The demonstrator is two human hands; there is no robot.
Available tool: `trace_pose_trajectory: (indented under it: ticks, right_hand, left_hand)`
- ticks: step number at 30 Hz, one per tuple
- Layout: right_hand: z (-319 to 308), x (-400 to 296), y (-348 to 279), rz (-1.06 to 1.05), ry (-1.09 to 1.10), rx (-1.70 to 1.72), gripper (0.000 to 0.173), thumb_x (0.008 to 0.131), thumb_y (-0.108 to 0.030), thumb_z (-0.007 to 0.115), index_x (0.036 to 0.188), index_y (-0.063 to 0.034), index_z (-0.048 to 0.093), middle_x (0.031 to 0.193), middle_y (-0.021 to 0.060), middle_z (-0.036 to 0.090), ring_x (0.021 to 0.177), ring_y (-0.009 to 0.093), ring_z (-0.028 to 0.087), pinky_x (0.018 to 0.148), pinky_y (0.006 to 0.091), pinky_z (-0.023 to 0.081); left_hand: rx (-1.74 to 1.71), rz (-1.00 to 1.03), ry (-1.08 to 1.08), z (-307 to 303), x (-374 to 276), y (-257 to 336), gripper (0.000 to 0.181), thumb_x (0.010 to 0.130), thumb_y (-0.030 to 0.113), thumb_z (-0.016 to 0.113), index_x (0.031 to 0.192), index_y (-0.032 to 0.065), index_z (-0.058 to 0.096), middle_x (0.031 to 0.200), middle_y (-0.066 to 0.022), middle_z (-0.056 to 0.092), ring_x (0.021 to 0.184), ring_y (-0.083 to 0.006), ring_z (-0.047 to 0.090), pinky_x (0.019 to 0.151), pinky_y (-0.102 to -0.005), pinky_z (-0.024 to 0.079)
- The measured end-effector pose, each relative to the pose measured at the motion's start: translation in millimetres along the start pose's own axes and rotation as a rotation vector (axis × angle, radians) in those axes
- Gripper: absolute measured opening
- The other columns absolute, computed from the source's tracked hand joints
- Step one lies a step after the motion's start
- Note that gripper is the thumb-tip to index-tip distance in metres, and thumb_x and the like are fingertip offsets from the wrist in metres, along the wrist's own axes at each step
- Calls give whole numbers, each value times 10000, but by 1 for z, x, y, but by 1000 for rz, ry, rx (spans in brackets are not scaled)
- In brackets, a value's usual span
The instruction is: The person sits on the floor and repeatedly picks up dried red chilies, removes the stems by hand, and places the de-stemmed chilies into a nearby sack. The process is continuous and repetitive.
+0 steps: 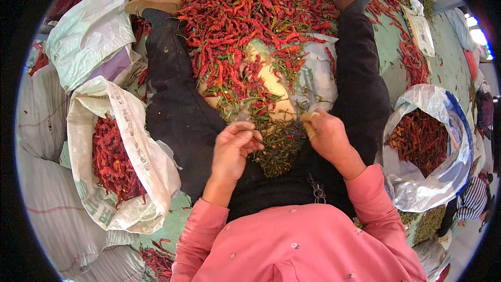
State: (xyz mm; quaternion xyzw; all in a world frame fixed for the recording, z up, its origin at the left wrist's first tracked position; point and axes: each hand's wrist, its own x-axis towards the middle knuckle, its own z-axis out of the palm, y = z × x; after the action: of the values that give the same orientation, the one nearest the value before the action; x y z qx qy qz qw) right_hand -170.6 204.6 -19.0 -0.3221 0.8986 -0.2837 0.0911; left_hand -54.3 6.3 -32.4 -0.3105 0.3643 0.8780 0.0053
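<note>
Between my spread legs lies a big heap of dried red chili peppers [250, 11], its near end reaching my lap. My left hand [235, 145] is curled palm-up at the left of a pile of dark green stems [278, 156]; red pepper shows between its fingers. Across the pile, my right hand [328, 133] has its thumb and fingers drawn together, with tan coverings on some fingers. Whether it pinches a stem is too small to tell. A pale yellowish surface [276, 88] and a clear plastic sheet [319, 70] show under the near peppers.
An open white woven sack [129, 121] of red chilies stands at my left, and a plastic-lined sack [399, 188] of darker chilies at my right. Full sacks [43, 113] line the left side. A person in a striped top [472, 197] is at the far right.
</note>
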Motion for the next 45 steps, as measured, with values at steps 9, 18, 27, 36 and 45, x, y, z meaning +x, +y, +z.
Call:
trace_pose_trajectory:
  ticks: [9,18,27,36,45]
  right_hand:
    - [7,-1,-3,45,20,41,100,745,-39,648,844,-33,645,748,160,602,679,352,598,588,398,475]
    - [10,-3,6,249,87,471,140,783,-33,636,918,-3,652,736,141,642,559,220,595,513,320,468]
    - [22,-8,-37,653,-522,1220,109,830,-50,632,911,23,638,714,55,624,440,81,489,381,219,362]
    - [18,-9,-43,179,-338,952,77,814,-74,640,827,0,657,660,16,609,577,87,533,545,239,440]
    - [-13,29,-30,-85,-533,618,85,782,-68,608,811,7,637,628,134,595,573,209,577,568,323,467]
  left_hand:
    - [1732,783,-246,34,25,-45,66,801,99,574,841,48,587,665,-113,585,608,-270,611,521,-374,482]
    - [965,530,-66,31,22,-41,149,744,85,725,794,16,602,708,-90,642,557,-103,562,531,-245,458]
    - [281,182,7,28,-4,-28,133,786,77,713,772,9,599,707,-37,627,562,-59,538,489,-184,434]
    - [-139,-215,-33,16,-3,-19,192,828,118,671,696,80,537,609,17,521,479,-46,409,411,-201,303]
    - [103,-133,-170,18,-3,-11,153,895,183,591,815,86,504,598,43,424,488,-50,380,429,-206,320]
